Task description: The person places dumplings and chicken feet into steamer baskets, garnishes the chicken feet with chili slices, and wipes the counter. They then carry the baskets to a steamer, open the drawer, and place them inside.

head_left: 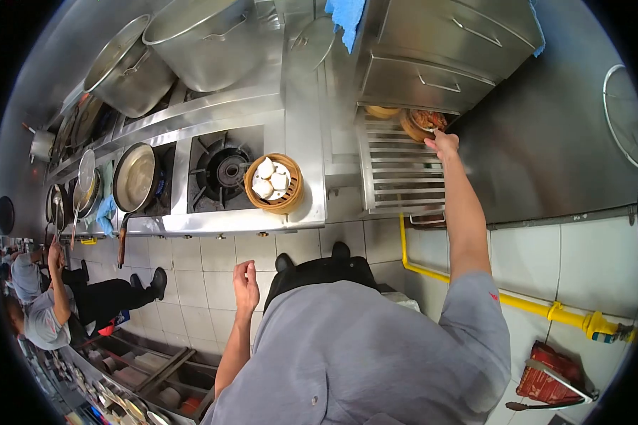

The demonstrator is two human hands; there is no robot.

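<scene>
My right hand (443, 144) reaches out to the steel steam cabinet, its fingers closed at the front rim of a bamboo steamer basket (411, 128). In that basket sits a dish of reddish-brown food (429, 118), partly under the cabinet's lower edge. The basket rests at the back of a slatted metal rack (404, 170). My left hand (246, 285) hangs by my side over the floor, fingers loosely bent and holding nothing. Another bamboo steamer (283, 202) with several white buns (265, 185) stands on the stove edge, ahead of my left hand.
Beside the buns is a gas burner (228, 170), then a wok (135, 177) with its handle jutting over the edge. Large pots (202, 46) stand behind. A yellow gas pipe (517, 303) runs low at right, near tongs (556, 375). Another person (53, 312) works at left.
</scene>
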